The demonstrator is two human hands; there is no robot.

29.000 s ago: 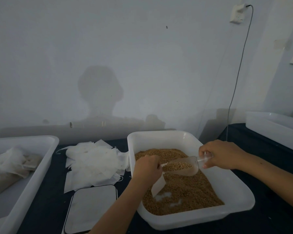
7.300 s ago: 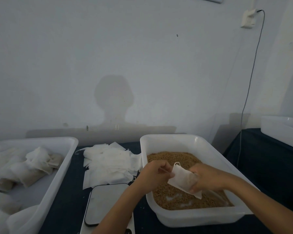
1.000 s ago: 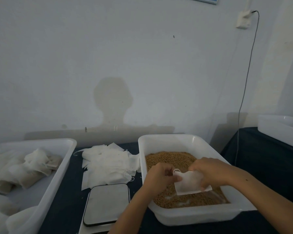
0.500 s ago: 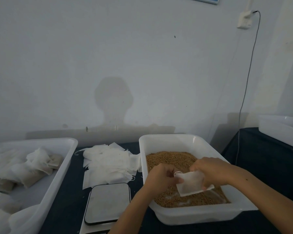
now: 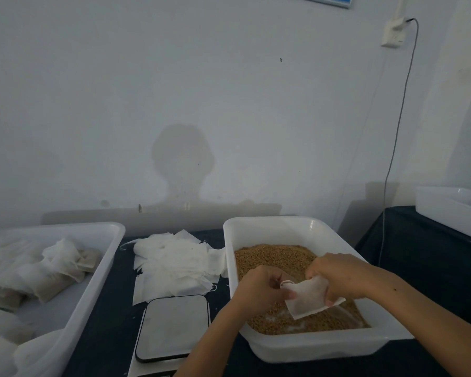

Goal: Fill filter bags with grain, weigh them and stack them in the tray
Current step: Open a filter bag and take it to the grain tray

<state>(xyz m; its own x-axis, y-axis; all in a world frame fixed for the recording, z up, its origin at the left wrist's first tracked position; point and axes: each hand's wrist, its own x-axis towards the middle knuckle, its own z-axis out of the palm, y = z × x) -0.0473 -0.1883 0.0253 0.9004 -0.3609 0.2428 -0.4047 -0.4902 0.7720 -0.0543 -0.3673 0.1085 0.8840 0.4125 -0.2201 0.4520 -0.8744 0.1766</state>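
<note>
1. Both hands hold one bag [image 5: 307,296] over the grain [image 5: 278,258] in the tub [image 5: 269,227]; held there, any spill would likely fall back into the tub rather than on the tabletop [image 5: 104,330]
2. The left hand [image 5: 259,288] has its grip pinched on the bag's mouth at the drawstring end, I judge to tug it shut or open
3. The right hand [image 5: 337,276] has its grip curled round the bag's far side, steadying it; whether grain is inside I cannot tell
4. The scale [image 5: 173,326] lies just left of the tub, handy for weighing next
5. Empty bags [image 5: 172,261] are piled behind the scale, within reach
6. The tray [image 5: 104,257] at far left holds filled bags [image 5: 52,273], so the bag's way runs right to left
</note>
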